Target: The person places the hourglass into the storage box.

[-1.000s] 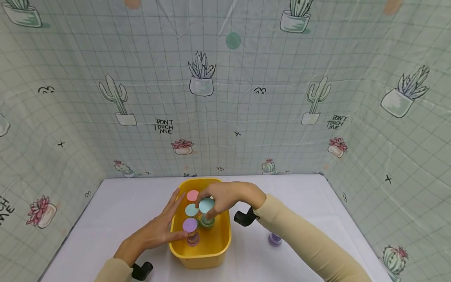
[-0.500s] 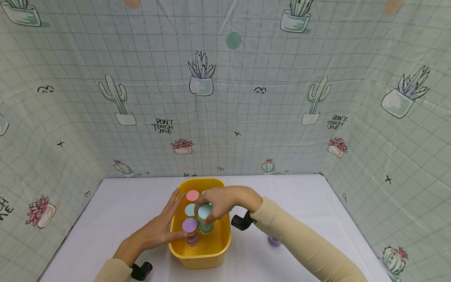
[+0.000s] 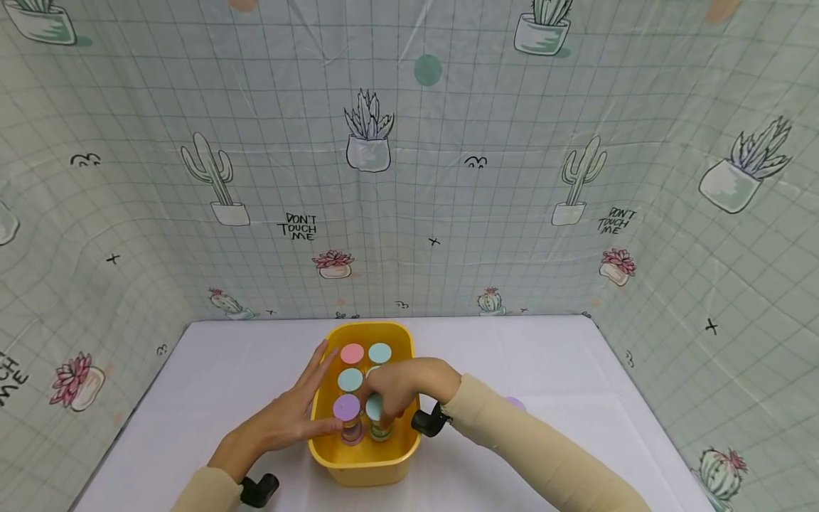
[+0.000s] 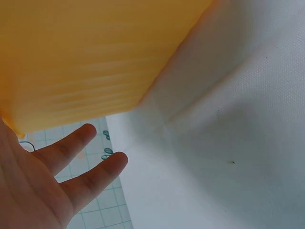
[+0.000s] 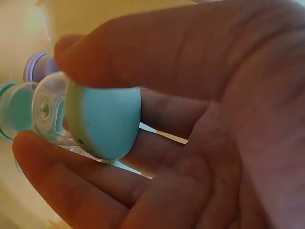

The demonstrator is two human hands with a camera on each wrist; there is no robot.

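Observation:
In the head view my right hand [image 3: 399, 387] is down inside a yellow tub [image 3: 365, 475] and grips a sand timer with a light-blue cap [image 3: 375, 407]. The right wrist view shows thumb and fingers about that cap [image 5: 112, 121], with clear bulbs and green at the far end. My left hand [image 3: 288, 419] lies with straight, spread fingers over the tub's left rim. Its thumb reaches to a purple-capped sand timer [image 3: 347, 407], touching or very close. Seen from the left wrist, two fingers [image 4: 100, 176] extend beside the tub's outer wall [image 4: 95, 57].
Upright in the tub are a pink-capped timer [image 3: 352, 353] and light-blue-capped timers [image 3: 379, 353] [image 3: 350, 380]; another lies partly behind my right hand. A purple-capped timer [image 3: 515, 403] on the white table [image 3: 256, 363] is mostly hidden by my right sleeve. Patterned cloth walls surround the table.
My right hand has moved down and toward me inside the tub, bringing the light-blue-capped sand timer beside the purple-capped one. My left hand has stayed in place.

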